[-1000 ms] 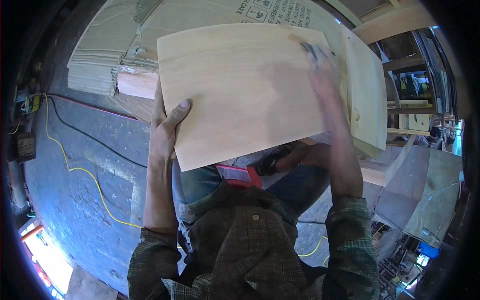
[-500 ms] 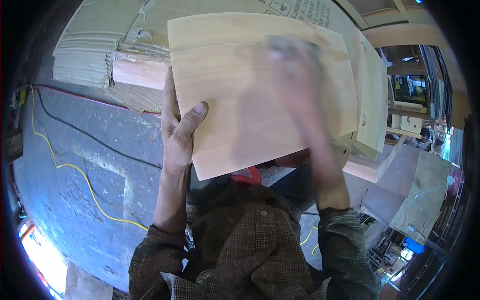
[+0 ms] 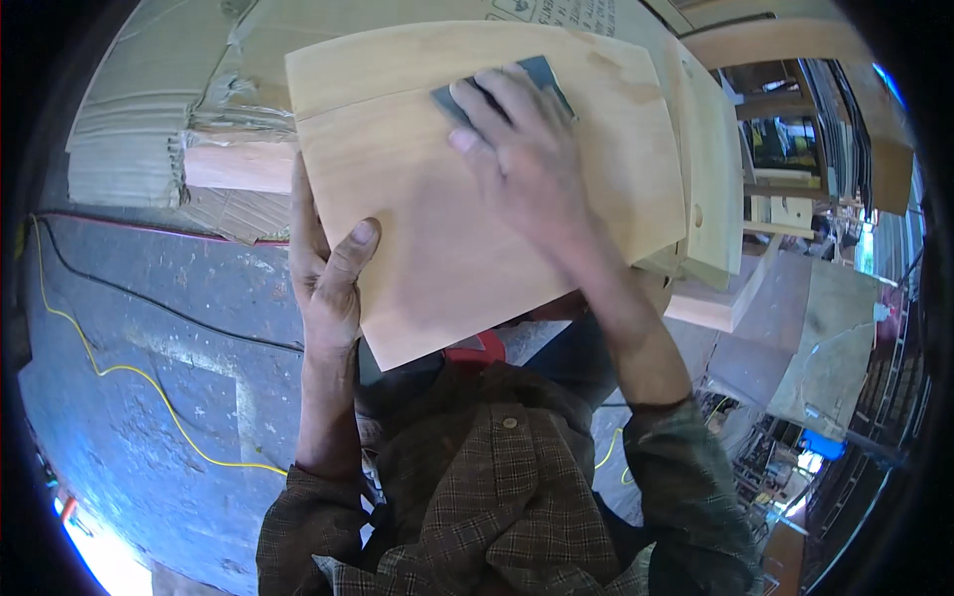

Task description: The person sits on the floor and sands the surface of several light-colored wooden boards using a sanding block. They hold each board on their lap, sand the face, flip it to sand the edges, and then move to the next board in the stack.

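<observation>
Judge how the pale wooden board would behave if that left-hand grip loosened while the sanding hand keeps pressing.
The wooden board looks stiff, showing no flex under the right hand. With only the left hand gripping its edge, it would probably pivot or slide. Its smooth face looks slippery.
</observation>
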Tool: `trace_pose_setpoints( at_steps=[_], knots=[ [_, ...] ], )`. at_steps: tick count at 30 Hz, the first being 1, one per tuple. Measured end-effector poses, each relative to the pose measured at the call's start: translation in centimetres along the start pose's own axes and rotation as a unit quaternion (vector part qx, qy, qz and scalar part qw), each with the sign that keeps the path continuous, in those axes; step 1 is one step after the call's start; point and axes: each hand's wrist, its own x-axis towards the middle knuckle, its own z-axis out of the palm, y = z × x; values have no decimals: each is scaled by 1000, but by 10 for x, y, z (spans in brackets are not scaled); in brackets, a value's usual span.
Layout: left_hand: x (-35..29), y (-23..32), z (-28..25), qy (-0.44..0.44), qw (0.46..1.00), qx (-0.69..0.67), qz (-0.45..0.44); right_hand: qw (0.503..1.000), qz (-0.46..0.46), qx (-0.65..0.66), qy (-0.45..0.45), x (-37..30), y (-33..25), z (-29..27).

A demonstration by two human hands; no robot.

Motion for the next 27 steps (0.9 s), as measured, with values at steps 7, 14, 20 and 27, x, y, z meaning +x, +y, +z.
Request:
trace_pose_setpoints(
  at_steps=[7,14,20,27],
  knots=[
    [1,-4,3,17,1000,17,6,965,252,67,17,-17,105,-9],
    [0,7,5,15,1000,25,-4,948,289,136,-3,-3,83,-5],
    [1,5,9,40,999,18,-1,980,162,106,-39,12,17,-3],
    [0,5,12,25,1000,5,-1,982,183,48,1,-20,150,-17]
  ],
)
